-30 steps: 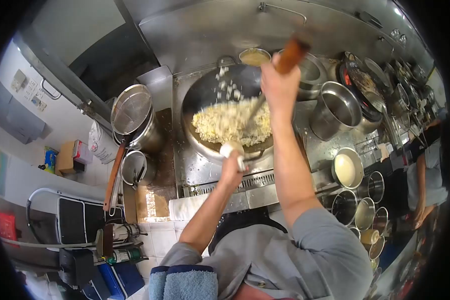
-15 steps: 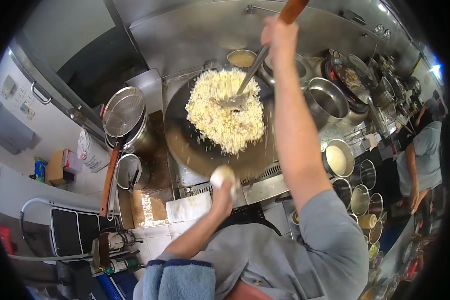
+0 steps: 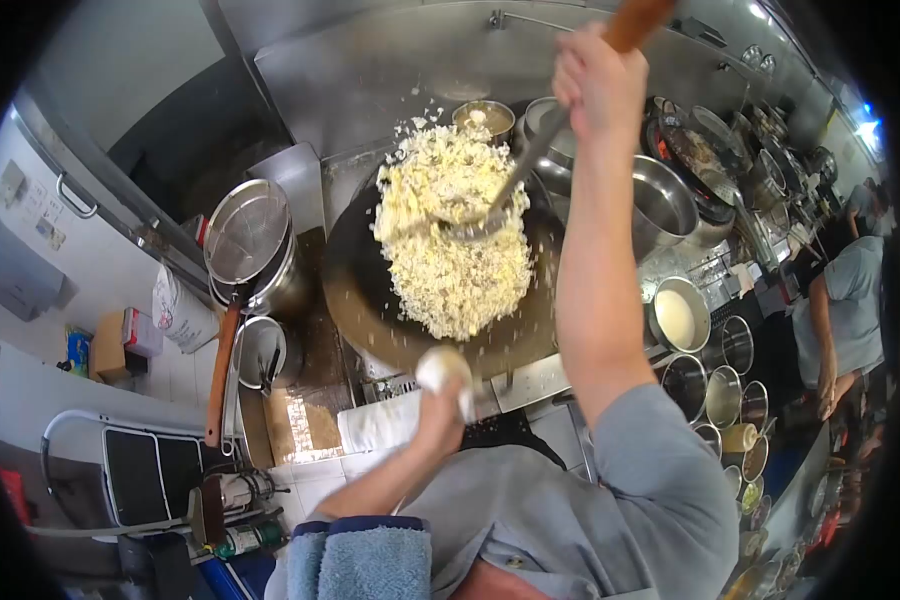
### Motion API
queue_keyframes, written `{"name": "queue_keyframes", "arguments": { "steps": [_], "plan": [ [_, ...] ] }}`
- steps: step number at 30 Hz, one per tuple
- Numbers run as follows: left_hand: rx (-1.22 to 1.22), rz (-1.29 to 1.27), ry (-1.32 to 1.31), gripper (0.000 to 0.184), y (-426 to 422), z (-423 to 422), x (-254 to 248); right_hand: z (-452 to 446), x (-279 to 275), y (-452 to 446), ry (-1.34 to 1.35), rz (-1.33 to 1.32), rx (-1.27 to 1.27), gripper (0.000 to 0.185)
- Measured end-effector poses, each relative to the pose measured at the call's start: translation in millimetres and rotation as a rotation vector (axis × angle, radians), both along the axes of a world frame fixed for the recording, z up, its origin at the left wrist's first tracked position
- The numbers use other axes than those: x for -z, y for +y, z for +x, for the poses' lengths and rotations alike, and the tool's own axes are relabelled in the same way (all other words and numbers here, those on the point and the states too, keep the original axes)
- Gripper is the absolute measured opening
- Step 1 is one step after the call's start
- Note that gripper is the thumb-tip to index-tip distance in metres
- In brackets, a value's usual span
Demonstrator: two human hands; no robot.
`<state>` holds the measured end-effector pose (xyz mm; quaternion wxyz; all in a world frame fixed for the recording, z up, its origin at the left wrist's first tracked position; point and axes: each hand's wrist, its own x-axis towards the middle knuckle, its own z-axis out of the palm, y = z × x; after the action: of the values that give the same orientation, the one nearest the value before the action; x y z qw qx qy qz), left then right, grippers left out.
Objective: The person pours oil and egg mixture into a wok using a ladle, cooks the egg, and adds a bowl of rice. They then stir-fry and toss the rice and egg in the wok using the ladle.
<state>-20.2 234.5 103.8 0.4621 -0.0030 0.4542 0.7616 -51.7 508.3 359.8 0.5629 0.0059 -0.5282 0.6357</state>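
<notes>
A large dark wok (image 3: 348,300) holds a heap of rice with yellow egg (image 3: 460,270), and loose grains fly above its far side. At the wok's near rim, my left hand (image 3: 440,415) is closed around a white cloth (image 3: 444,368); the wok's handle, if any, is hidden beneath it. My right hand (image 3: 602,80) grips the wooden handle of a long metal ladle (image 3: 530,155), up at the top of the view. The ladle's bowl sits in the middle of the rice, partly covered by it.
Left of the wok, a mesh strainer (image 3: 247,235) rests over a metal pot, with a smaller pot (image 3: 261,350) below. A folded white towel (image 3: 378,424) lies by the near edge. On the right are an empty-looking pot (image 3: 660,200), several metal containers and a co-worker (image 3: 842,310).
The wok has shifted slightly toward me and the rice has been thrown up, spreading with grains in the air. My right hand has moved right and a little down with the ladle.
</notes>
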Motion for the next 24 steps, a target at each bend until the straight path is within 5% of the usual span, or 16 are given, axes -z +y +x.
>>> {"name": "queue_keyframes", "arguments": {
  "steps": [1, 4, 6, 11, 14, 17, 18, 19, 20, 21, 24],
  "plan": [
    [0.028, -0.008, -0.158, 0.033, 15, -25, 3, 6, 22, -17, -0.048, 0.038, 0.123, 0.022],
    [-0.048, -0.033, 0.097, 0.024, 85, -74, 43, -20, 103, -35, -0.12, 0.092, 0.41, 0.024],
    [-0.076, -0.001, 0.15, 0.027, 75, -45, 69, -56, 90, 3, -0.131, 0.07, 0.506, 0.021],
    [-0.052, -0.109, 0.06, 0.03, -6, 19, 7, -7, -6, 6, 0.003, -0.023, -0.002, 0.019],
    [-0.016, 0.008, 0.014, 0.023, 68, -68, 26, 9, 51, -52, -0.063, 0.014, 0.279, 0.022],
    [-0.068, -0.049, 0.054, 0.025, 93, -62, 47, -52, 103, -25, -0.078, 0.189, 0.604, 0.017],
    [-0.154, 0.002, 0.098, 0.032, 81, -37, 57, -68, 85, -5, -0.061, 0.347, 0.83, 0.017],
    [-0.084, -0.022, 0.068, 0.046, 60, -18, 60, -80, 61, 15, -0.057, 0.18, 0.621, 0.022],
    [-0.086, -0.044, 0.097, 0.044, 34, 4, 47, -80, 31, 32, -0.071, 0.197, 0.647, 0.024],
    [-0.088, -0.063, 0.136, 0.042, 19, 12, 34, -63, -8, 18, 0.081, 0.157, 0.403, 0.021],
    [-0.1, 0.035, -0.057, 0.035, 43, -30, 18, -52, -96, 33, 0.154, 0.2, 0.383, 0.02]
  ]
}}
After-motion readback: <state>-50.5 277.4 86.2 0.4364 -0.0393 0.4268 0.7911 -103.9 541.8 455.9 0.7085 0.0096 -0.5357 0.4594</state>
